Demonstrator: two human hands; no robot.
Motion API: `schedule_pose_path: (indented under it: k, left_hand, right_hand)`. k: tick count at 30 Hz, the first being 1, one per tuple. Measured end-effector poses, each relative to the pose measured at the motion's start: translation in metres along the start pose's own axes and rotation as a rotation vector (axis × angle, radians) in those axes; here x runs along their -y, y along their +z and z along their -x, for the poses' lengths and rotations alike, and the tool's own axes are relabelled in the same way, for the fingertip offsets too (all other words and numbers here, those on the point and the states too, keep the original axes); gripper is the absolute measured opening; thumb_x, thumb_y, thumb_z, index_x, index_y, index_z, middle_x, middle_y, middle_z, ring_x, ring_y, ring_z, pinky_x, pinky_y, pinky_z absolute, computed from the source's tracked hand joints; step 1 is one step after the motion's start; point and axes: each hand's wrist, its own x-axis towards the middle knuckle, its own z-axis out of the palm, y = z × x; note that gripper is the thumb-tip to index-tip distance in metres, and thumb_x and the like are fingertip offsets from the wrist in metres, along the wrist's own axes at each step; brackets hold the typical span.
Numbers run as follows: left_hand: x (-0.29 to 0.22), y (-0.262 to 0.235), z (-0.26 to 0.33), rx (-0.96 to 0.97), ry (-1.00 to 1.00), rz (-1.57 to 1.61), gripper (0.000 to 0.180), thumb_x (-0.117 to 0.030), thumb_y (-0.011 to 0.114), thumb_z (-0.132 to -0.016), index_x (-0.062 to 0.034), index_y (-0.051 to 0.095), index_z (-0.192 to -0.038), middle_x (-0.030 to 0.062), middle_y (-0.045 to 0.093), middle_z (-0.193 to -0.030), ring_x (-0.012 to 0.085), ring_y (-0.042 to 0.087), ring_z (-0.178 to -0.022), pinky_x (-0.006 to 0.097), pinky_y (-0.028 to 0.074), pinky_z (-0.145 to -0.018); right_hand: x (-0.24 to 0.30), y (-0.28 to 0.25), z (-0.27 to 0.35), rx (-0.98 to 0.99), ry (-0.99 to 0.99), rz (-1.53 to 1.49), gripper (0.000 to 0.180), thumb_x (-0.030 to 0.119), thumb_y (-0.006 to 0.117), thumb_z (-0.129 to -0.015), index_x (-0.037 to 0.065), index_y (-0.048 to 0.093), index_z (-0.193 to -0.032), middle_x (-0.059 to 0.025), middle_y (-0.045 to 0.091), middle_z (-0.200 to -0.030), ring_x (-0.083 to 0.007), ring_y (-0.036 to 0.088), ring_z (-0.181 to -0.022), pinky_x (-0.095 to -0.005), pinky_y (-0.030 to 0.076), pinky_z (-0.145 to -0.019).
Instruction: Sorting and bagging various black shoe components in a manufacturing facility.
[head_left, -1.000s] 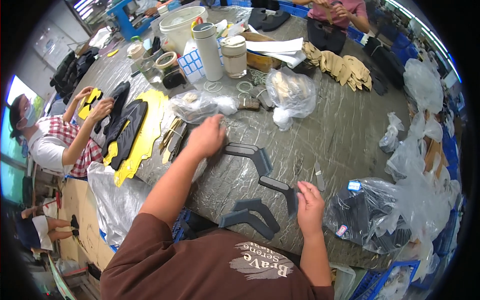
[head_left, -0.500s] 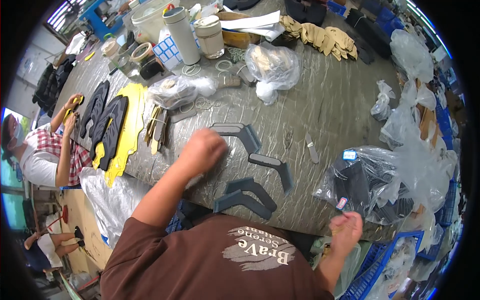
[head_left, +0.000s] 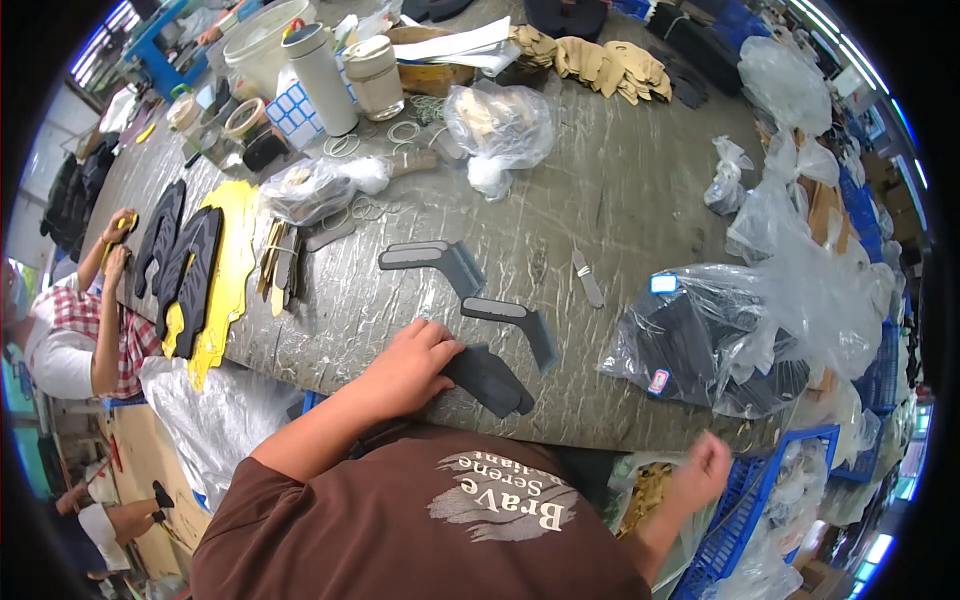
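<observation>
My left hand (head_left: 412, 368) grips the left end of a stack of dark angled pieces (head_left: 490, 380) lying at the table's near edge, its fingers closed over them. Just beyond lie two more dark angled pieces with grey strips on top: one farther left (head_left: 430, 257), the other nearer and to the right (head_left: 515, 318). My right hand (head_left: 704, 468) hovers off the near right edge with its fingers curled in. Whether anything is inside it is hidden by blur. Beside that wrist is a clear plastic bag of tan scraps (head_left: 645, 497).
A small knife-like tool (head_left: 588, 279) lies right of the pieces. A clear bag of dark pieces (head_left: 700, 340) covers the right side; below it stands a blue crate (head_left: 740, 520). Cups, a tumbler (head_left: 322, 80) and bagged parts fill the far left. Another person (head_left: 85, 330) works at left.
My left hand has come down and nearer, onto the dark pieces, which now lie together and cover each other. My right hand has shifted slightly down. The whole view has shifted a little.
</observation>
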Motion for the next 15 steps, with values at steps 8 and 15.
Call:
schedule_pose_path:
  k: [8, 15]
  left_hand:
    - [-0.011, -0.004, -0.01, -0.163, 0.068, 0.01, 0.045, -0.009, 0.069, -0.069, -0.0013, 0.055, -0.11, 0.0137, 0.053, -0.105, 0.0317, 0.049, -0.097, 0.039, 0.042, -0.085]
    - [-0.012, -0.005, -0.02, -0.441, 0.307, 0.08, 0.028, -0.004, 0.071, -0.067, -0.0038, 0.059, -0.093, 0.0105, 0.058, -0.088, 0.0305, 0.055, -0.079, 0.039, 0.046, -0.07]
  right_hand:
    - [0.101, 0.182, -0.039, 0.469, -0.332, 0.133, 0.027, 0.006, 0.063, -0.078, -0.003, 0.053, -0.101, -0.016, 0.053, -0.096, -0.0313, 0.054, -0.089, -0.0373, 0.046, -0.075]
    - [0.098, 0.189, -0.023, 0.811, 0.008, -0.33, 0.01, 0.005, 0.055, -0.084, 0.001, 0.05, -0.091, -0.0111, 0.059, -0.077, -0.0231, 0.058, -0.068, -0.0335, 0.047, -0.06]
